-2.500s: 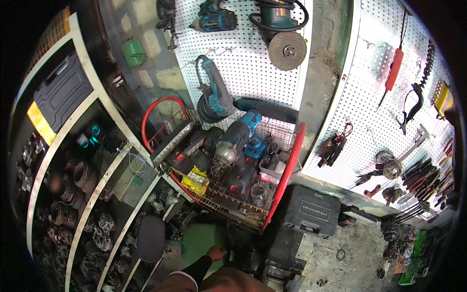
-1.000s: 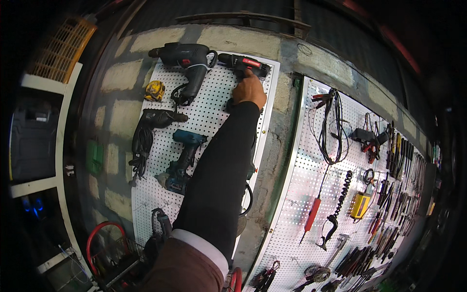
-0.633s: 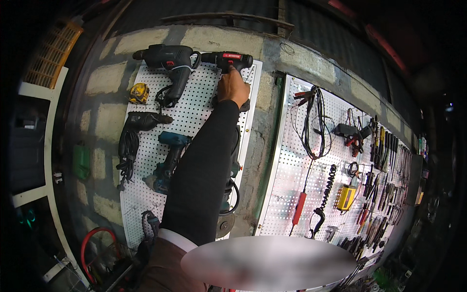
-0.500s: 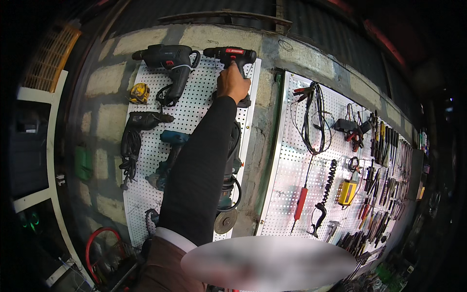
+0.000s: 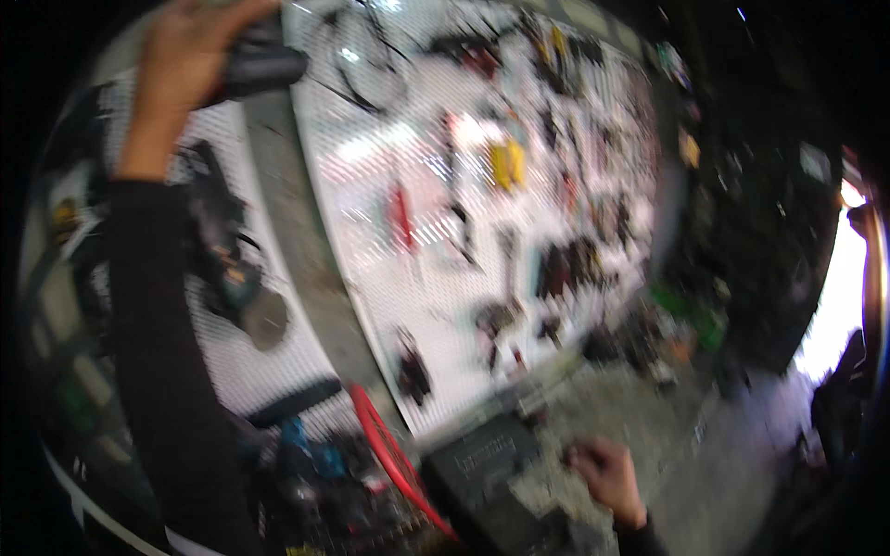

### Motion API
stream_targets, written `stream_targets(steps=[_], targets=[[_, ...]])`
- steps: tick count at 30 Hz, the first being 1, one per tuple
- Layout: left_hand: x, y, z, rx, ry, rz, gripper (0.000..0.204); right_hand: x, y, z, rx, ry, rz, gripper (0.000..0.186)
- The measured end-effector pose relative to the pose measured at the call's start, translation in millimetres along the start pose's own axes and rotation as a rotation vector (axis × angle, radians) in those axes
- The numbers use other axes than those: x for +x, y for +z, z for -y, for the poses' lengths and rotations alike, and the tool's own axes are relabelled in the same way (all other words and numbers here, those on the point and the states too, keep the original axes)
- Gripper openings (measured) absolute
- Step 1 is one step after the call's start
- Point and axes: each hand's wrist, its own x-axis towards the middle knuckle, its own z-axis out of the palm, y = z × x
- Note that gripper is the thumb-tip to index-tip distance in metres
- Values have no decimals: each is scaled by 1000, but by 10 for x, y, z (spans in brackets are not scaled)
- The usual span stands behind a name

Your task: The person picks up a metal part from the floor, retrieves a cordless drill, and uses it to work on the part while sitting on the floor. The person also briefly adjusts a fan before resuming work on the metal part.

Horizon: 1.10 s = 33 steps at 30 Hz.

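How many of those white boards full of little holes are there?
2. The left pegboard is partly behind the raised left arm; the right pegboard, hung with blurred tools, spans the middle. More could be hidden in the dark edges.

The left sleeve (image 5: 153, 343), on the left side of the frame, is long and black and stops at the wrist. A thin pale band (image 5: 190, 542) shows by the bottom edge. The left hand (image 5: 181, 69) is bare. At the lower right, the right hand (image 5: 607, 477) is bare too, with a bit of dark right sleeve (image 5: 640, 539). Small marks are too blurry to see.
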Motion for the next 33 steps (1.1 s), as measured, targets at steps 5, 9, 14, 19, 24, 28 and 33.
stream_targets(steps=[5,9,14,19,24,28,33], targets=[[-1667,452,-1730,-632,-377,240,57,17,-392,696,407,-326,-132,40],[-3307,616,-3385,-646,-725,569,66,-351,-606,526,735,-323,38,64],[-4540,669,-4995,-836,-708,677,70,-1496,-901,-356,802,208,-305,52],[-5114,483,-6224,-1011,-871,860,51,-2640,-1409,-966,882,396,-481,46],[-5264,519,-6747,-1256,-952,1330,39,-3438,-1866,-1192,720,449,-600,46],[-5444,814,-6690,-1478,-1853,1251,41,-3813,-1997,-1251,684,519,-574,54],[-5601,1123,-6896,-2146,-2314,685,42,-3999,-1860,-1493,567,564,-576,49]])
